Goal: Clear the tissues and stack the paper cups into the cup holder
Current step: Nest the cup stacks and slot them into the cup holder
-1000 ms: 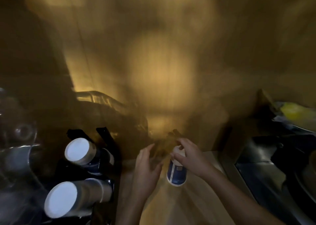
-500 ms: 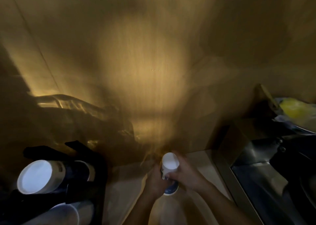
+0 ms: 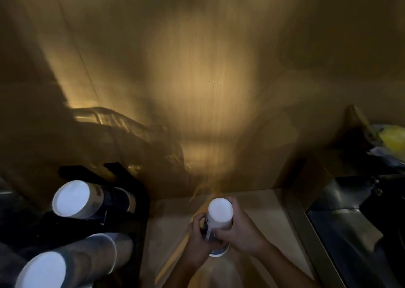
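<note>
Both my hands hold a short stack of paper cups (image 3: 220, 213), white base up, blue print on the side, just above the beige counter (image 3: 258, 213). My left hand (image 3: 198, 241) wraps the lower part from the left. My right hand (image 3: 242, 230) grips the upper cup from the right. At the lower left a black cup holder (image 3: 122, 222) carries two rows of cups lying on their sides: an upper stack (image 3: 72, 199) and a lower stack (image 3: 65, 263), white bases toward me. No tissues are visible.
A wooden wall (image 3: 197, 79) rises right behind the counter, dimly lit. A steel sink (image 3: 350, 233) lies at the right, with a yellow object (image 3: 392, 138) on the ledge above it. A dark, glassy shape (image 3: 122, 134) stands behind the holder.
My left hand has closed onto the cups that my right hand held alone. The cups have turned base-up. The view has swung slightly, shifting the holder in frame.
</note>
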